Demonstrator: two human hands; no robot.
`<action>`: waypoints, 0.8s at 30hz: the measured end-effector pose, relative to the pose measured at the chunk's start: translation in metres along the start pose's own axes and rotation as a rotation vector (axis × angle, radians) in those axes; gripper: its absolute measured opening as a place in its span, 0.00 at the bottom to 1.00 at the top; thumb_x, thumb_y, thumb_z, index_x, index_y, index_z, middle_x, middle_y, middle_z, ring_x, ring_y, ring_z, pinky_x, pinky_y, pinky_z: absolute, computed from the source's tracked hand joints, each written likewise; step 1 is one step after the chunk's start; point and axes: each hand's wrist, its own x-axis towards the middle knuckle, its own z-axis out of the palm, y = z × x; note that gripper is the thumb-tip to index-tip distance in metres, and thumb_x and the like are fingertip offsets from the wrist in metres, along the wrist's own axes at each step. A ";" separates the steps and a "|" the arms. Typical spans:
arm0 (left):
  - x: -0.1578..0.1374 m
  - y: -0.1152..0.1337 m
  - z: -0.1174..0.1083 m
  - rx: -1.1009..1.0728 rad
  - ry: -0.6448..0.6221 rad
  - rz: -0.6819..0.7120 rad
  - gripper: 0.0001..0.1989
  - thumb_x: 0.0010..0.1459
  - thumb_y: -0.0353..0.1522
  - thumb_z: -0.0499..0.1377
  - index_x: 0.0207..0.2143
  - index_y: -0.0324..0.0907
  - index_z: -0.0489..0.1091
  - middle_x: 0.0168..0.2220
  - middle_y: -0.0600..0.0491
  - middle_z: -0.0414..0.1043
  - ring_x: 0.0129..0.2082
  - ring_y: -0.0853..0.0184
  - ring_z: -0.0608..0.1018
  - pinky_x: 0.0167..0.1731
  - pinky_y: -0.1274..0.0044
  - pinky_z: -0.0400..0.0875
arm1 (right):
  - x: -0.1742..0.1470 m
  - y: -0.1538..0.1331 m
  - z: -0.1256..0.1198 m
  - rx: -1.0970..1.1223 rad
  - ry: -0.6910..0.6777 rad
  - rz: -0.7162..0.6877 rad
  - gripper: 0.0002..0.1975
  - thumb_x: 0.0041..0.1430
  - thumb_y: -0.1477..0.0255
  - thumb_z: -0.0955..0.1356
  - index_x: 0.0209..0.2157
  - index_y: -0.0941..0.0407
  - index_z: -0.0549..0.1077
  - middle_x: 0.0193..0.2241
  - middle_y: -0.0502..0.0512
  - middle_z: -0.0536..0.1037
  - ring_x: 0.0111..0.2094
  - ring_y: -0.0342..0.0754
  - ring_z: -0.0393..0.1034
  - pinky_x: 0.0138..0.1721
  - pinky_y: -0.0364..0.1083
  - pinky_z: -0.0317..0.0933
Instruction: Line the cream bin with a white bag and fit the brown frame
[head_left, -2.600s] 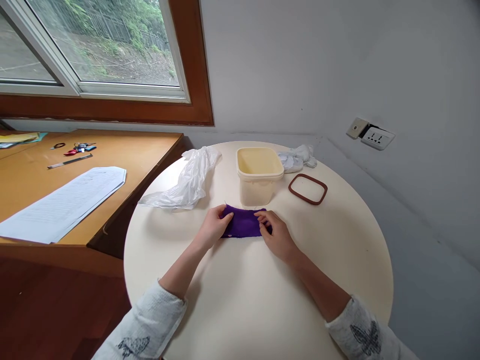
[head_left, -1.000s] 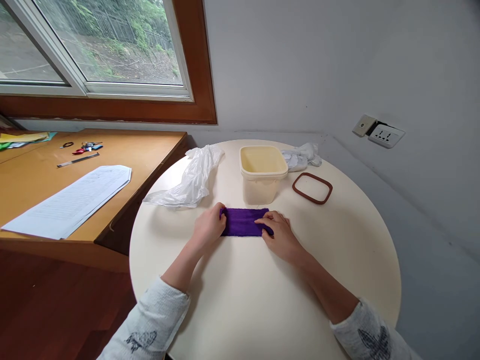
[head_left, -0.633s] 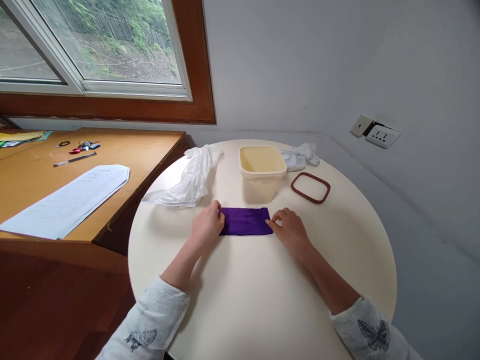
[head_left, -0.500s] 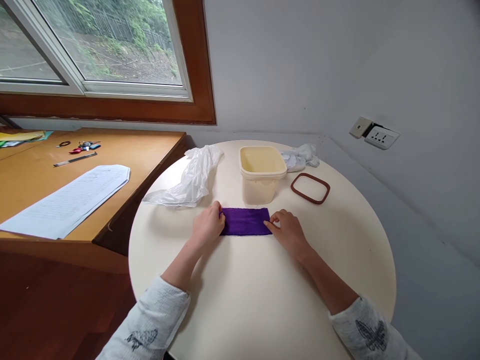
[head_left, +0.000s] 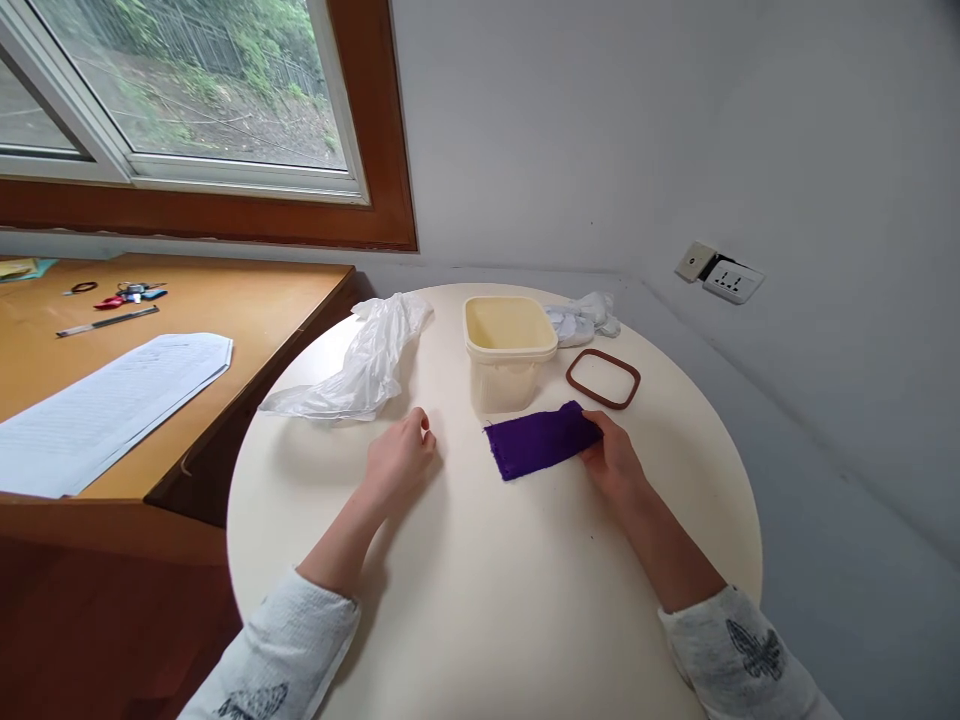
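Observation:
A folded purple cloth [head_left: 538, 442] with frayed edges is pinched at its right end by my right hand [head_left: 611, 455]. Its left end points toward the middle of the round white table [head_left: 480, 600]. My left hand [head_left: 401, 452] rests over the table to the left of the cloth, apart from it, its fingers curled with nothing visible in them. Just behind the cloth stands a cream plastic tub [head_left: 504, 375] with its top uncovered. A brown rounded rectangular ring [head_left: 602, 379] lies flat beyond my right hand.
A crumpled clear plastic bag [head_left: 367, 365] lies at the table's left back. Whitish crumpled material [head_left: 585, 318] sits behind the tub. On the wooden desk [head_left: 292, 290] to the left are paper sheets [head_left: 112, 410], a pen [head_left: 107, 321] and keys [head_left: 133, 292]. The wall has a socket [head_left: 733, 281].
My left hand has let go of the cloth. My right hand has taken its right end and shifted it rightward, turning it at a slant. The view has swung slightly right.

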 end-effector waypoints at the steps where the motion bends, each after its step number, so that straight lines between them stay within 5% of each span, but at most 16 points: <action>1: 0.000 0.000 0.000 -0.002 -0.004 0.002 0.06 0.56 0.32 0.45 0.34 0.43 0.60 0.28 0.53 0.70 0.25 0.66 0.69 0.21 0.77 0.52 | 0.001 -0.001 -0.002 0.015 0.017 -0.002 0.05 0.42 0.71 0.69 0.24 0.57 0.70 0.25 0.49 0.70 0.28 0.43 0.62 0.27 0.42 0.59; 9: -0.002 0.004 -0.001 -0.001 -0.010 0.011 0.05 0.55 0.31 0.46 0.31 0.43 0.60 0.28 0.53 0.70 0.25 0.67 0.69 0.21 0.78 0.51 | -0.016 0.024 0.024 -0.291 -0.110 -0.324 0.13 0.48 0.64 0.68 0.21 0.55 0.63 0.20 0.44 0.67 0.22 0.39 0.57 0.25 0.40 0.52; 12: -0.002 0.004 0.000 -0.004 -0.004 0.020 0.04 0.55 0.31 0.46 0.31 0.43 0.59 0.27 0.53 0.69 0.24 0.67 0.69 0.21 0.78 0.51 | -0.024 0.038 0.038 -0.426 -0.263 -0.393 0.13 0.50 0.62 0.67 0.22 0.55 0.62 0.34 0.52 0.75 0.31 0.44 0.67 0.34 0.44 0.58; 15: -0.002 0.003 0.001 -0.001 0.003 0.034 0.04 0.55 0.31 0.46 0.31 0.43 0.59 0.27 0.53 0.69 0.24 0.67 0.69 0.21 0.77 0.52 | -0.030 0.046 0.043 -0.662 -0.363 -0.486 0.10 0.53 0.63 0.64 0.26 0.54 0.66 0.50 0.57 0.70 0.48 0.49 0.65 0.48 0.50 0.55; 19: -0.001 0.001 0.002 -0.006 0.020 0.047 0.04 0.55 0.31 0.46 0.30 0.43 0.59 0.27 0.54 0.69 0.24 0.67 0.68 0.21 0.77 0.52 | -0.037 0.045 0.041 -0.900 -0.457 -0.590 0.08 0.57 0.65 0.61 0.31 0.53 0.69 0.51 0.56 0.69 0.53 0.50 0.61 0.52 0.52 0.53; 24: 0.000 0.001 0.005 -0.067 0.042 0.049 0.04 0.54 0.31 0.46 0.29 0.44 0.59 0.26 0.55 0.68 0.23 0.67 0.67 0.21 0.77 0.52 | -0.037 0.040 0.037 -1.083 -0.409 -0.646 0.15 0.59 0.64 0.58 0.42 0.53 0.70 0.55 0.56 0.64 0.56 0.50 0.58 0.55 0.52 0.52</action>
